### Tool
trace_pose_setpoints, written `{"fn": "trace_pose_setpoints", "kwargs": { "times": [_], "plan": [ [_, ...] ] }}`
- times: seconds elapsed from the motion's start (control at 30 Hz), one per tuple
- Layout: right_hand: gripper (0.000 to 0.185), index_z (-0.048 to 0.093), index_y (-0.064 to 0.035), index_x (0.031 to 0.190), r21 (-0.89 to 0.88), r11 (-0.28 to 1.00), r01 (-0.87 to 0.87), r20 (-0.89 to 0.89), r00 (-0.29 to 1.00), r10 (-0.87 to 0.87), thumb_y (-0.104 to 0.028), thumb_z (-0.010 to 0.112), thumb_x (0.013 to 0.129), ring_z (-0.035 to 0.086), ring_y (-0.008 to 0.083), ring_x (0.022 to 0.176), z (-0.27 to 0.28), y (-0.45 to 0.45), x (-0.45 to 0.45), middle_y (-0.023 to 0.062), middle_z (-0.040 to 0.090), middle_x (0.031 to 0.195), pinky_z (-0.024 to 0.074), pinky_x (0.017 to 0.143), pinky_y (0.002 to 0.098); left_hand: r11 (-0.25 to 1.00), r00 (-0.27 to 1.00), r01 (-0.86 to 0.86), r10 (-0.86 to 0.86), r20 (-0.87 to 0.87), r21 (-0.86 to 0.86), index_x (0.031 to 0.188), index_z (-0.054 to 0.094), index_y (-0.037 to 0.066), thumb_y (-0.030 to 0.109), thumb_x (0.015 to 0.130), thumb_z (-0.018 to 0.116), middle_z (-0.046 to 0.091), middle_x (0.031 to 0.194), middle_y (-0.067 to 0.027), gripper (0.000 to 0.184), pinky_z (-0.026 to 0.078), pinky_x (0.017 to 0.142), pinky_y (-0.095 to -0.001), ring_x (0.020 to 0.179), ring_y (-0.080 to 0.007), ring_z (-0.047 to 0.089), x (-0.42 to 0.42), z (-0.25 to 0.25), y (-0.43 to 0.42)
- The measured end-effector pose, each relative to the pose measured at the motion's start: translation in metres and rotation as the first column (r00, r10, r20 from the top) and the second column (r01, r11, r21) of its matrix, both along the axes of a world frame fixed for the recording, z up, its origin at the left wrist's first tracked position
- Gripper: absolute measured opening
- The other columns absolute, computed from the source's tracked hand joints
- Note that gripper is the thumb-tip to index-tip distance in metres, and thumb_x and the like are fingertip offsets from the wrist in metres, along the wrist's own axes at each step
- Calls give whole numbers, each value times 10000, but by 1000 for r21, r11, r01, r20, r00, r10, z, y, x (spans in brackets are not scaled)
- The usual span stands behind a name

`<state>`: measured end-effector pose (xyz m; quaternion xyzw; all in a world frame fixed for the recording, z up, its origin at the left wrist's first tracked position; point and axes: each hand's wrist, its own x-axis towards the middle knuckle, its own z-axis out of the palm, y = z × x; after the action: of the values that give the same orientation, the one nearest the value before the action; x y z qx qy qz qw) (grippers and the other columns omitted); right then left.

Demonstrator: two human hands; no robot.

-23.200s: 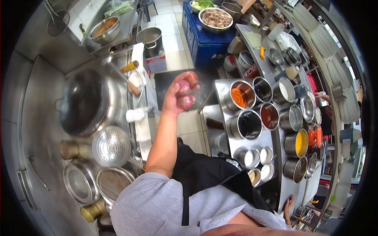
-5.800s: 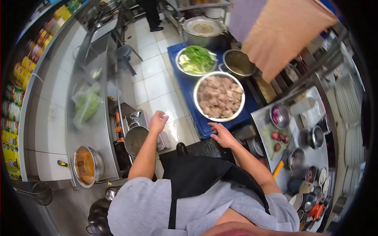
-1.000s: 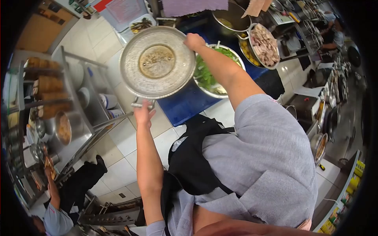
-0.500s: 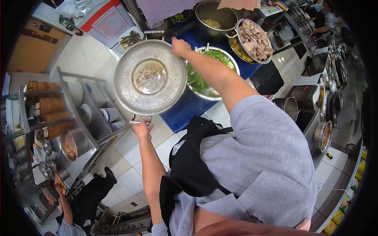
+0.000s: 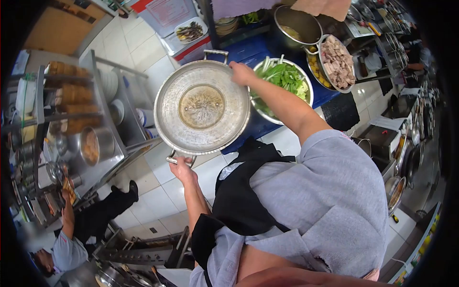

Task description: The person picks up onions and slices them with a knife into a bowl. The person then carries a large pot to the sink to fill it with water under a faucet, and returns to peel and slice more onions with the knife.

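One grey shirt [image 5: 330, 184]: nearest, worn by the person at work, with a black apron [image 5: 244, 205] across its front.
Left hand [image 5: 183, 171]: ahead of the apron, fingers curled in around the near handle [image 5: 170, 157], hardly any gap showing between them and the palm.
Covered pot [image 5: 202, 106]: broad, round, metal, between the two hands at the edge of the blue chest [image 5: 253, 126]; its flat top faces up, a brown-stained circle at the centre. I cannot tell whether anything supports it from below.
Right hand [image 5: 243, 74]: across at the pot's rim, just beside the far handle [image 5: 216, 52] and not around it; the fingers are mostly out of my sight, so I cannot tell how far they are closed.
Greens [image 5: 287, 79]: heaped in a round bowl [image 5: 311, 91] just beside the pot, partly behind the right forearm.
Meat [image 5: 337, 61]: pale pieces piled in a white-rimmed dish [image 5: 340, 90], near some yellow pieces [image 5: 315, 67] and a deep pot [image 5: 299, 19].
Black mat [image 5: 341, 111]: on the floor, past the right forearm.
Steel rack [image 5: 136, 129]: off to the left, bearing a smaller pot [image 5: 106, 143] with brown contents.
Co-worker [image 5: 69, 251]: well apart on the left, light shirt, black trousers, one arm towards the rack.
White plate [image 5: 204, 29]: beyond the covered pot, holding dark food.
Wooden door [image 5: 62, 24]: farthest back.
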<state>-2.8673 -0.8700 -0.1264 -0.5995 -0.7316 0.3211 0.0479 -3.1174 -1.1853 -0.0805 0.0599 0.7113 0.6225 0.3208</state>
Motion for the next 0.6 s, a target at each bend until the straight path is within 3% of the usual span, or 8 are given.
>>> {"fn": "trace_pose_setpoints", "kwargs": {
  "times": [0.17,0.23,0.27,0.33,0.37,0.43,0.53,0.6],
  "plan": [
    [496,497,-79,1294,7,1000,17,61,998,-17,-100,586,807,531,417,1181,26,-48,-13,211,540,1278,446,995,463,993,993,-105,102,-63,-48,871,453,81,11,816,539,473,716,-13,124,432,512,-276,566,-117,462,-9,16,-8],
    [562,466,-71,1342,358,905,-228,-49,964,262,-136,629,808,538,407,1166,67,-78,-9,206,534,1288,438,1006,450,996,997,-83,83,-4,39,880,464,80,8,824,540,484,732,-11,119,429,516,-273,573,-107,460,-12,32,-3],
    [562,466,-71,1342,345,906,-247,-49,959,280,-136,629,808,538,407,1166,71,-92,-7,206,534,1288,438,1006,450,994,995,-102,102,-2,25,880,464,80,8,824,540,484,732,-11,119,429,516,-273,573,-107,460,-13,39,3],
    [604,479,-53,1342,309,559,-770,-195,524,829,-200,690,796,536,380,1175,81,-118,0,193,533,1291,434,1006,437,991,993,-114,114,-2,76,866,464,65,3,821,540,489,695,-19,108,411,503,-273,548,-111,452,-13,49,16],
    [598,517,-37,1310,183,496,-849,-183,467,865,-242,727,789,526,355,1208,108,-141,-3,186,530,1307,424,1022,430,989,991,-130,131,-1,69,866,464,65,3,821,540,489,695,-19,108,411,503,-273,548,-111,452,-17,50,18],
    [426,591,-40,1163,280,394,-875,-12,407,913,-176,708,776,557,335,1144,90,-176,3,158,572,1188,485,932,428,987,999,-29,26,20,155,838,460,50,-10,808,534,482,637,-30,100,390,489,-278,516,-126,448,-27,50,23],
    [257,585,-46,1009,173,429,-886,-20,432,901,-110,651,769,586,315,1014,73,-174,4,120,568,1028,532,787,425,988,997,49,-57,47,143,808,449,46,-27,784,526,465,592,-40,108,379,481,-286,495,-145,449,-46,51,26],
    [202,563,-48,953,245,412,-877,-2,425,905,-97,625,767,585,303,956,75,-178,5,109,547,967,532,734,423,989,996,52,-62,62,140,808,447,46,-33,774,523,468,597,-43,114,383,483,-289,495,-149,450,-49,48,22]
  ]
}}
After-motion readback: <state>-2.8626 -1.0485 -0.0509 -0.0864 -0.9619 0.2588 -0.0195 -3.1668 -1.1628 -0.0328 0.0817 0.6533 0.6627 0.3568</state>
